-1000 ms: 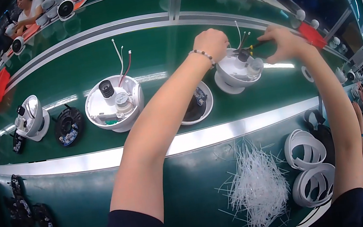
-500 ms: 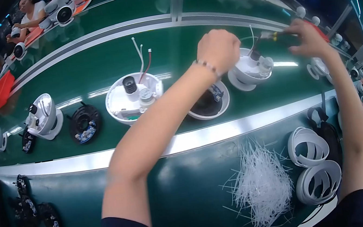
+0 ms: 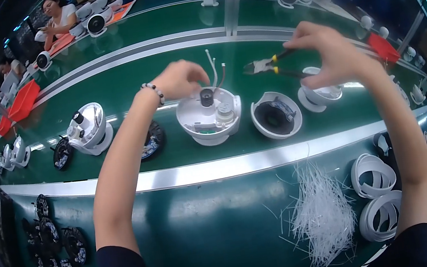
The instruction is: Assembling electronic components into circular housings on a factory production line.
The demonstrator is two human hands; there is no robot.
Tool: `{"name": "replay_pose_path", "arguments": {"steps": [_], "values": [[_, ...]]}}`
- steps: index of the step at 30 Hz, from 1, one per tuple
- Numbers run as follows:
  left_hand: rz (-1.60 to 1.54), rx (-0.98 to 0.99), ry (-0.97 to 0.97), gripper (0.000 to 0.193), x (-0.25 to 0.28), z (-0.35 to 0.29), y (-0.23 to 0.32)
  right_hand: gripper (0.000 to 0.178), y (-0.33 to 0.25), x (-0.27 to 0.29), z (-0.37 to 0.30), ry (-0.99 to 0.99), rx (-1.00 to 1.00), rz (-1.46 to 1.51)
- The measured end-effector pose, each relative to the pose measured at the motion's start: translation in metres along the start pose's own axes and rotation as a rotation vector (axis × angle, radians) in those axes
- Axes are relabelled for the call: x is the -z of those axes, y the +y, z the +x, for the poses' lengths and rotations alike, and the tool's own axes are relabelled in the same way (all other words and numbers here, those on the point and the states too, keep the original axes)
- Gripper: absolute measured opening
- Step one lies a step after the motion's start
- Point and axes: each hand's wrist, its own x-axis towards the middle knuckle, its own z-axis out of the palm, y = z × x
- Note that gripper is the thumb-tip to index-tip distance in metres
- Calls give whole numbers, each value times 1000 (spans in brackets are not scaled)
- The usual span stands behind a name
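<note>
My right hand (image 3: 331,55) grips a pair of side cutters (image 3: 264,65) with black-and-yellow handles. The handles are spread and the metal jaws point left. My left hand (image 3: 183,80), fingers curved and apart, hovers at the upper left rim of a round white camera housing (image 3: 199,114); whether it touches is unclear. Inside that housing are a black lens barrel (image 3: 206,97) and a white round part (image 3: 225,112); white and dark red wires (image 3: 214,70) stick up behind. A white bowl-shaped shell (image 3: 278,133) with a dark inside sits to its right. Another white housing (image 3: 321,96) is partly hidden below my right hand.
A heap of clear-white tie offcuts (image 3: 322,216) lies on the near bench beside white rings (image 3: 373,176). Black round parts with circuit boards (image 3: 49,232) are piled at left. Another open housing (image 3: 90,130) stands on the green surface. A person (image 3: 61,21) works across.
My left hand has left the right-hand housing and moved left to the middle one. The cutters have come left, clear of that housing. The view has shifted, and things appear farther right.
</note>
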Motion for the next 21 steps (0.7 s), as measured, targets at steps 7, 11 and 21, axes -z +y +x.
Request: {"name": "replay_pose_path", "arguments": {"steps": [7,11,21], "values": [[-114,-63,-256,43,-15,10,-13,59,-12,-19,24,-64,-6,63],[22,-40,-255,36,-5,6,-4,59,-12,-22,28,-56,-19,43],[281,-159,-149,24,-20,24,8,58,-7,-38,46,-91,18,3]]}}
